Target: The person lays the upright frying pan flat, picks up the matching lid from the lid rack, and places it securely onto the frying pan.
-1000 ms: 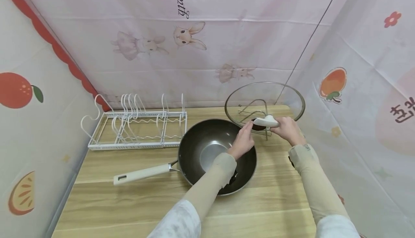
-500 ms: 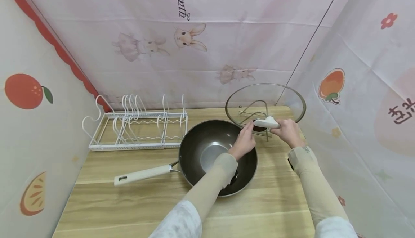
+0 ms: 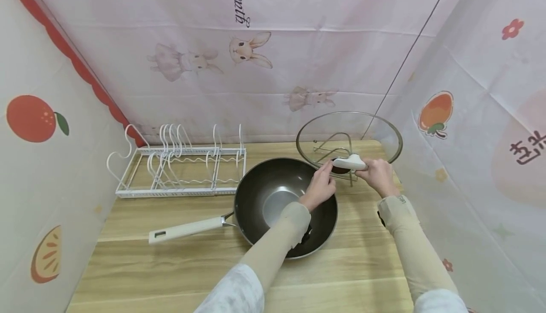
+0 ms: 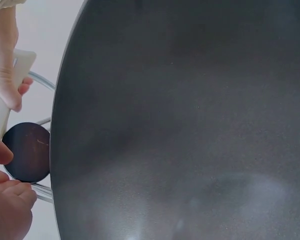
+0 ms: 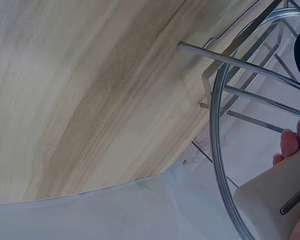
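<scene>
Barely a shift in the last second: at the wood-grain surface's [image 3: 170, 275] far right corner, a right hand [image 3: 380, 176] grips the white handle [image 3: 350, 162] of a round glass lid [image 3: 367, 130] tilted in a metal stand [image 5: 210, 54]. The left hand [image 3: 320, 187], over a dark wok [image 3: 264, 185], reaches the handle's other end, its grip unclear.

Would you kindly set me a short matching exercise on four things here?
1. Pan
2. Rack
3. Lid
4. Right hand

A. gripping a white handle
B. dark inside, below the left forearm
C. see-through
D. white wire, left of the pan

Pairs: 1-B, 2-D, 3-C, 4-A
</scene>
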A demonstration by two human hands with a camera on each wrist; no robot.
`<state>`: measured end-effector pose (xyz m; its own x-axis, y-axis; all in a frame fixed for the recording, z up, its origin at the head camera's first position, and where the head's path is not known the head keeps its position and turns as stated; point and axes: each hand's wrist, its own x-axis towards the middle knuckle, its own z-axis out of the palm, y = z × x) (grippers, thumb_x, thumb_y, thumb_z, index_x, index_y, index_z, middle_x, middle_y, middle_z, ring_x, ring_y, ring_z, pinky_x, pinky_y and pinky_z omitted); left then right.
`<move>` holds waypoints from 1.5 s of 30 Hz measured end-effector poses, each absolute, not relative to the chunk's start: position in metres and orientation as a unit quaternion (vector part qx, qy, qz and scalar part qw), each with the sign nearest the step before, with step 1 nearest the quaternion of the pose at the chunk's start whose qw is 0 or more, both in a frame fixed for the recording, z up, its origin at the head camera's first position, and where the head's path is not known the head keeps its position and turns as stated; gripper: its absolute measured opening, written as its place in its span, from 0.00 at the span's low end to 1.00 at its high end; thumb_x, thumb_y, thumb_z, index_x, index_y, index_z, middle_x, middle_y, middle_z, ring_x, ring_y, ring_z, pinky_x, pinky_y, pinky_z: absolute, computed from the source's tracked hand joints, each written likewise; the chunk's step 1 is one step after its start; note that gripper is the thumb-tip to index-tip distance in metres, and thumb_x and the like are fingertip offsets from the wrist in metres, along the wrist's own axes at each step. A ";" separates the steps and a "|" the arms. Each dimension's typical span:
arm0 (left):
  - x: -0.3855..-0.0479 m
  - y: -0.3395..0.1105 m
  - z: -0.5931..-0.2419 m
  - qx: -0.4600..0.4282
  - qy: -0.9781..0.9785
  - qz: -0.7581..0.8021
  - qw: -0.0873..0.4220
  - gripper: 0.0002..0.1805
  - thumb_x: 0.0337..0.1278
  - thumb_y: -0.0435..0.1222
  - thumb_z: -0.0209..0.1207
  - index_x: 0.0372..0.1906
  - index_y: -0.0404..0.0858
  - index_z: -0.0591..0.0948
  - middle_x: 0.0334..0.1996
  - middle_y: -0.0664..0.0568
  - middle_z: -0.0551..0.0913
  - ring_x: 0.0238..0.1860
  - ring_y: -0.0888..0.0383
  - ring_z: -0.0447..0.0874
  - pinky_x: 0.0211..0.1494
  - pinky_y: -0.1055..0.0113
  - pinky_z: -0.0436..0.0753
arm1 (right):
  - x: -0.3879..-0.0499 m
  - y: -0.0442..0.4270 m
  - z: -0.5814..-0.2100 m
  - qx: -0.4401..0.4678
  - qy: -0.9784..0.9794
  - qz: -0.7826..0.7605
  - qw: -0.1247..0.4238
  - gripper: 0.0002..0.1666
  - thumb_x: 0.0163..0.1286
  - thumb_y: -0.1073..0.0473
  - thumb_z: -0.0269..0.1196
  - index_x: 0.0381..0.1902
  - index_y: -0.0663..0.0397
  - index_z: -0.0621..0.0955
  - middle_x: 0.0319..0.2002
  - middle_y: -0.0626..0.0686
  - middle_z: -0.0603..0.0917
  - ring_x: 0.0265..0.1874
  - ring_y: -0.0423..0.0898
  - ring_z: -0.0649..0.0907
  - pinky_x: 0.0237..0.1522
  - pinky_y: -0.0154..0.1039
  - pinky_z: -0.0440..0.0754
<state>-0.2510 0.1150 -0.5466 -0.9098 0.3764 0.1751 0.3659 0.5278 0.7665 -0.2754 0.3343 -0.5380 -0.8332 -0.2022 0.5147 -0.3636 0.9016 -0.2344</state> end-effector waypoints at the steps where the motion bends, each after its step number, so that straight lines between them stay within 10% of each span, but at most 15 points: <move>1: -0.251 0.115 -0.547 0.214 0.873 0.438 0.006 0.35 0.59 0.25 0.51 0.74 0.32 0.62 0.75 0.44 0.59 0.74 0.52 0.58 0.73 0.69 0.59 | -0.275 0.334 -0.538 0.149 -0.943 0.163 0.247 0.12 0.41 0.62 0.75 0.18 0.52 0.80 0.12 0.47 0.76 0.12 0.47 0.68 0.12 0.46 0.65; 28: -0.252 0.113 -0.544 0.218 0.872 0.438 0.002 0.34 0.59 0.28 0.53 0.72 0.30 0.64 0.73 0.41 0.64 0.73 0.51 0.61 0.74 0.67 0.60 | -0.266 0.338 -0.526 0.151 -0.934 0.165 0.278 0.11 0.41 0.62 0.76 0.20 0.59 0.83 0.13 0.52 0.79 0.10 0.44 0.65 0.13 0.42 0.63; 35: -0.251 0.110 -0.535 0.229 0.887 0.397 0.052 0.36 0.64 0.32 0.53 0.77 0.38 0.59 0.78 0.49 0.54 0.58 0.56 0.73 0.64 0.66 0.72 | -0.264 0.337 -0.515 0.141 -0.931 0.162 0.296 0.09 0.40 0.63 0.75 0.21 0.59 0.85 0.14 0.53 0.81 0.10 0.46 0.68 0.12 0.48 0.67; 45: -0.247 0.097 -0.521 0.271 0.905 0.320 0.069 0.40 0.66 0.40 0.54 0.79 0.40 0.52 0.78 0.46 0.50 0.73 0.52 0.60 0.73 0.58 0.65 | -0.262 0.338 -0.508 0.117 -0.942 0.156 0.275 0.10 0.41 0.60 0.75 0.22 0.56 0.85 0.12 0.50 0.78 0.11 0.50 0.70 0.13 0.48 0.66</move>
